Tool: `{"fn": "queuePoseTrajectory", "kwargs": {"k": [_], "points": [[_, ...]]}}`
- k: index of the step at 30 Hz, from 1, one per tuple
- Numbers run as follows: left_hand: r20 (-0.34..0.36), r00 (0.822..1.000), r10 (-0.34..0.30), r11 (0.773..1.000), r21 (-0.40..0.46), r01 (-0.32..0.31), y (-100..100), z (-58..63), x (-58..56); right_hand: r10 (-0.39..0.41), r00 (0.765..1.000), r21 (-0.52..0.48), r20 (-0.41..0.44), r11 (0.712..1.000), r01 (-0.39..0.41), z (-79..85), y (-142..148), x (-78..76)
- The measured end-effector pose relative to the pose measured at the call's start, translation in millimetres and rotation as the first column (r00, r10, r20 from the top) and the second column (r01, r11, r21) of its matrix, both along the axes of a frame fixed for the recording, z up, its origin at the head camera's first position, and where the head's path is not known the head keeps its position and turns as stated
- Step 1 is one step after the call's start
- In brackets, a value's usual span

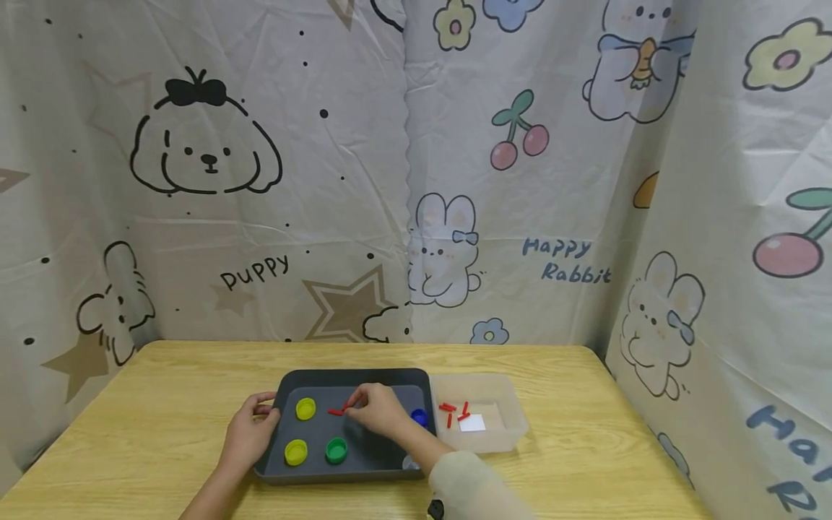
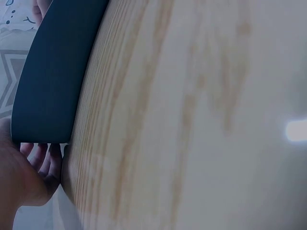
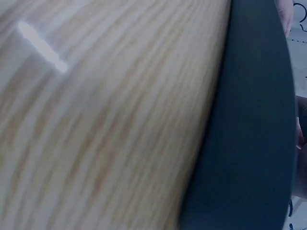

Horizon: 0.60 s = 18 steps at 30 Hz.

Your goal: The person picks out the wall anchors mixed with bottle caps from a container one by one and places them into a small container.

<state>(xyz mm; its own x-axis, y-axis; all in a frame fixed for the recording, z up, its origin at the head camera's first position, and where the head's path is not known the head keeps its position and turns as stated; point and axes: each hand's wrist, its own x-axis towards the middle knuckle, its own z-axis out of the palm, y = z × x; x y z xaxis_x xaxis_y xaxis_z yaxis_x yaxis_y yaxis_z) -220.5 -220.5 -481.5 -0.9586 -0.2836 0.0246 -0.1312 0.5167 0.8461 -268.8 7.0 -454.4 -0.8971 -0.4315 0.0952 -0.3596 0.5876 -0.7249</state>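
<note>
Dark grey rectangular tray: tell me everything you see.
The dark grey rectangular tray looks matte and shallow, perhaps plastic, with rounded corners and raised walls. It sits open side up on the light wood-grain table. The left hand grips its left side; round yellow, green and blue cups rest inside; a translucent rectangular plastic box stands at its right.

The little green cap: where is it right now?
In the head view, the green cap sits in the dark tray, near its front edge, just right of the nearer yellow cap.

Sm red sticks (image 1: 335,412), inside dk gray rect. tray (image 1: 370,458), tray flat
</note>
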Motion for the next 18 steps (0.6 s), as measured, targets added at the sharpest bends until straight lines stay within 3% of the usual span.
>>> {"fn": "queuePoseTrajectory", "kwargs": {"k": [6, 18], "points": [[-0.007, 1.0, 0.001, 1.0, 0.001, -0.001, 1, 1.1, -0.6, 0.0, 1.0, 0.02, 0.018, 1.0, 0.0, -7.0, -8, 0.6], [-0.015, 1.0, -0.009, 1.0, 0.011, 0.009, 0, 2.0, 1.0, -0.017, 0.999, 0.082, -0.046, 0.996, 0.021, -16.0, -19, -2.2]]}}
